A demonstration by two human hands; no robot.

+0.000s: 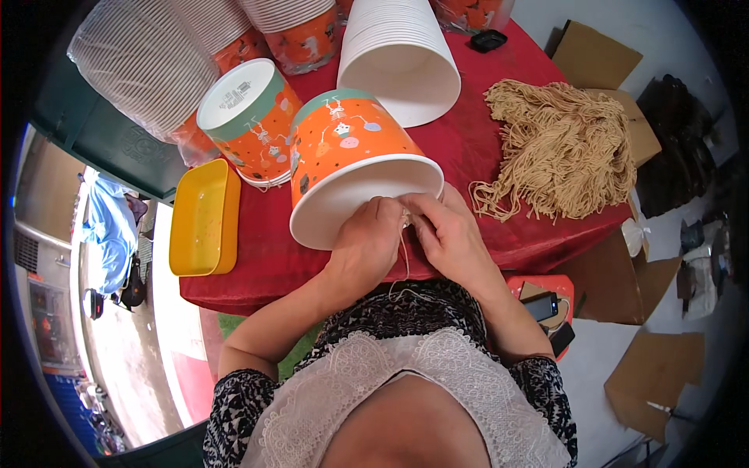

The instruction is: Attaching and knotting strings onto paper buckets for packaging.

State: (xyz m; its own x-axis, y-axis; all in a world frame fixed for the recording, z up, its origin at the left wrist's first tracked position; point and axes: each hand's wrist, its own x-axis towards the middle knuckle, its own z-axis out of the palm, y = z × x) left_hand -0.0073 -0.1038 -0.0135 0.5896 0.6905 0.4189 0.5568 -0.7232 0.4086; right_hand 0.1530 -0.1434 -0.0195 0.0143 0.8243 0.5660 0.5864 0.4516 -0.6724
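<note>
Where the red-clothed surface (476, 148) meets the person's body, an orange paper bucket (351, 156) with a cartoon print lies tipped on its side, its white open mouth turned toward the person. The left hand (365, 243) rests on the near rim of the bucket, its grip pinched together on a thin cream string (405, 261) at the rim. The right hand (449, 234) sits just beside it, touching the same spot, its grip also pinched shut on the string, whose loose end hangs down from between the hands over the black-and-white patterned top.

Just left of the bucket lies a second printed bucket (250, 121) with a teal band, bottom toward the camera. Behind them lies a stack of plain white buckets (398, 54), mouth forward, and at the far left a bagged stack of white lids (144, 62). A yellow plastic tray (204, 222) sits at the left edge of the surface. To the right, well apart from the hands, a loose heap of cream strings (566, 152) lies on the cloth. Flattened cardboard (651, 382) lies on the floor at the right.
</note>
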